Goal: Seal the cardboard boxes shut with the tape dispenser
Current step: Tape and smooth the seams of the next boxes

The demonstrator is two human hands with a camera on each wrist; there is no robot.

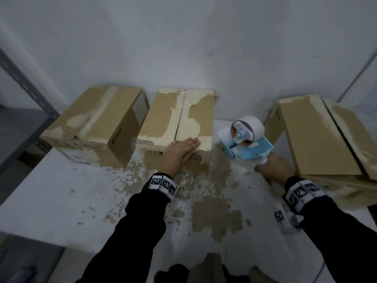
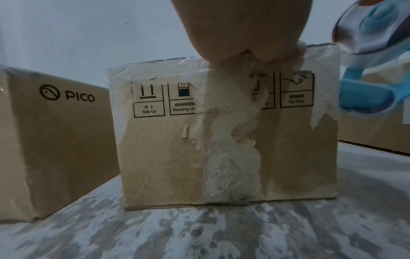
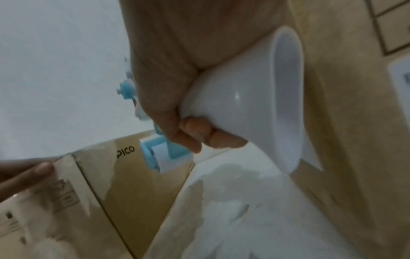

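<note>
Head view, contents. Table [image 1: 61, 201]: white top, patchy brown scuffing. Three cardboard boxes in a row along the wall. Left box [image 1: 95, 123]: "PICO" on its side, flaps closed, torn paper on top. Middle box [image 1: 179, 121]: centre seam visible, surface peeled pale; handling symbols on its near face in the left wrist view. Right box [image 1: 318, 135]: angled, set apart from the others. Left hand [image 1: 180, 151]: flat, fingers straight, pressing the middle box's near top edge. Right hand [image 1: 273, 168]: fingers wrapped round the handle of the tape dispenser [image 1: 246, 139], blue-and-white, held above the table between the middle and right boxes, touching neither.
</note>
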